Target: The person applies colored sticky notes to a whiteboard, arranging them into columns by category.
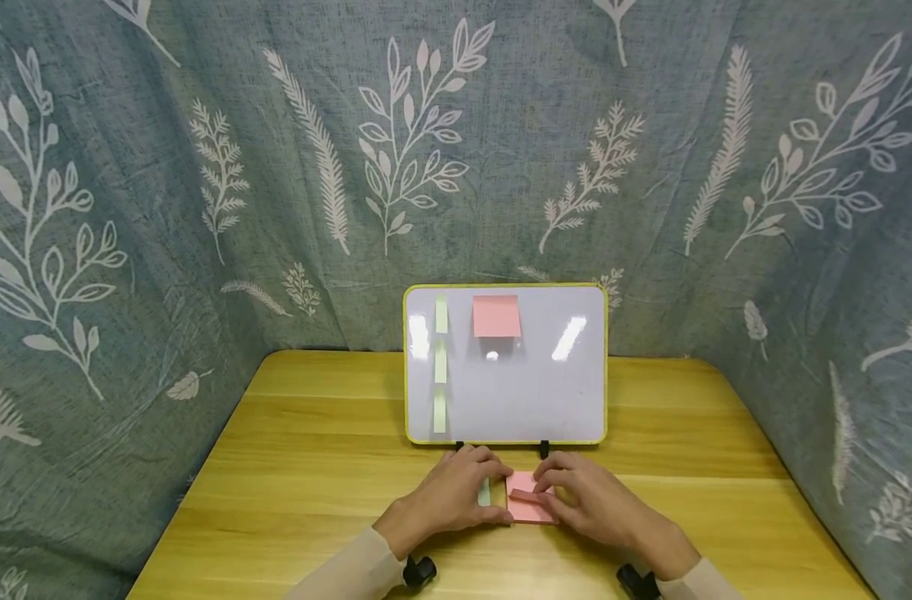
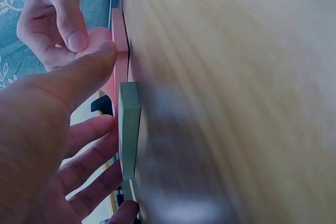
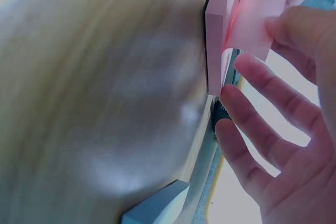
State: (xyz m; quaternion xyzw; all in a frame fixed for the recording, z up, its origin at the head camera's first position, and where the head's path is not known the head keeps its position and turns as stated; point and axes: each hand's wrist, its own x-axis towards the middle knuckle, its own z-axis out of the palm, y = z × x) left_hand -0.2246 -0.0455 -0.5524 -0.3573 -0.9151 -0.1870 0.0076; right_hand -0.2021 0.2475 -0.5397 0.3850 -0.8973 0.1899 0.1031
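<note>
A pad of pink sticky notes [image 1: 531, 512] lies on the table in front of the whiteboard. My left hand [image 1: 463, 492] holds the pad at its left side, thumb by the near corner and index finger by the far one. With thumb and fingertip, my right hand [image 1: 594, 504] pinches the top pink sticky note [image 3: 257, 22], which curls up from the pad; its other fingers are spread along the pad's far side. Just left of the pink pad, partly under my left hand, is a green sticky note pad [image 2: 129, 129].
The yellow-framed whiteboard [image 1: 546, 383] stands behind my hands on black feet [image 1: 543, 448]. It carries a pink note [image 1: 496, 316] and three narrow green notes [image 1: 440, 364] in a column. A blue-grey block [image 3: 157, 203] sits right of the pink pad. Patterned curtain [image 1: 276, 167] surrounds the table.
</note>
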